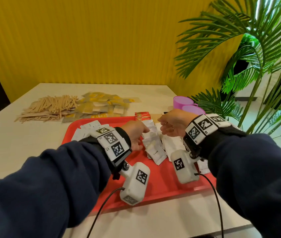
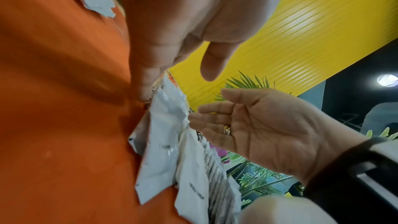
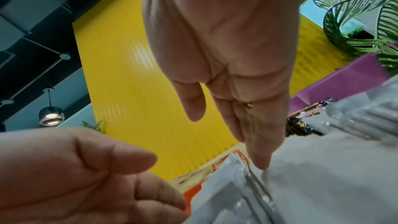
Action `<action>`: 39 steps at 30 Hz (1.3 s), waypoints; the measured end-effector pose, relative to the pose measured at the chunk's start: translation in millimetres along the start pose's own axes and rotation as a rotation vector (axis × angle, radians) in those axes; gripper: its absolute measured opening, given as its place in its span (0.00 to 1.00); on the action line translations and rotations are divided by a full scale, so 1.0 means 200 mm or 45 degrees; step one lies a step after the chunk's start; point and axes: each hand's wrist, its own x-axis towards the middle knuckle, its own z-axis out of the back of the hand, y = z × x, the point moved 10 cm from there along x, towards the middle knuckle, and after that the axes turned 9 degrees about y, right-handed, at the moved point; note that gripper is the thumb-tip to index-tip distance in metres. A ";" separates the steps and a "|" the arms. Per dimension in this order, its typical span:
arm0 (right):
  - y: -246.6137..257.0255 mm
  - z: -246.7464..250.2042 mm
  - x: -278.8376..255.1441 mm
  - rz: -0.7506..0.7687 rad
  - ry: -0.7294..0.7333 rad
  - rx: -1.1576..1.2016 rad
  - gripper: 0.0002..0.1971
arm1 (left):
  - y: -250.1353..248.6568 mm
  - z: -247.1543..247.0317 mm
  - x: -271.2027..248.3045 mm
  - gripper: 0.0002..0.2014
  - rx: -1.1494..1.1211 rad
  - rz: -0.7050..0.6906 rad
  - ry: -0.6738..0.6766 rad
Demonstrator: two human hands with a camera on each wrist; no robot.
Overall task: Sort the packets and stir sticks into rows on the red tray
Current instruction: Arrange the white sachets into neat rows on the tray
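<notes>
The red tray (image 1: pixel 160 184) lies in front of me. A row of overlapping white cream packets (image 1: pixel 153 146) runs down its middle. My left hand (image 1: pixel 139 134) touches the row's left side with straight fingers (image 2: pixel 142 91). My right hand (image 1: pixel 166 128) stands palm inward on the other side, its fingertips (image 3: pixel 260 163) resting on white packets (image 3: pixel 323 168). Neither hand holds anything. More white packets (image 1: pixel 171 146) lie under my right wrist, and others (image 1: pixel 86 129) sit at the tray's back left. A pile of wooden stir sticks (image 1: pixel 48 109) and a heap of yellowish packets (image 1: pixel 102 107) lie on the table beyond the tray.
Red packets (image 1: pixel 142 115) lie at the tray's back edge. Two purple cups (image 1: pixel 185 103) stand behind my right hand, with a dark packet (image 3: pixel 301 125) near them. A palm plant (image 1: pixel 256 66) fills the right side. The yellow wall (image 1: pixel 102 40) closes off the white table (image 1: pixel 7 143) at the back.
</notes>
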 end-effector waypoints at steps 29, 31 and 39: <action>-0.10 -0.26 -0.20 0.031 0.371 -0.544 0.16 | 0.01 -0.07 -0.14 0.35 0.022 0.012 0.056; -0.10 -0.24 -0.20 0.038 0.360 -0.491 0.16 | 0.01 -0.06 -0.15 0.35 0.030 0.020 0.041; -0.15 -0.23 -0.20 0.022 0.335 -0.413 0.16 | 0.05 -0.09 -0.17 0.34 0.060 0.086 0.063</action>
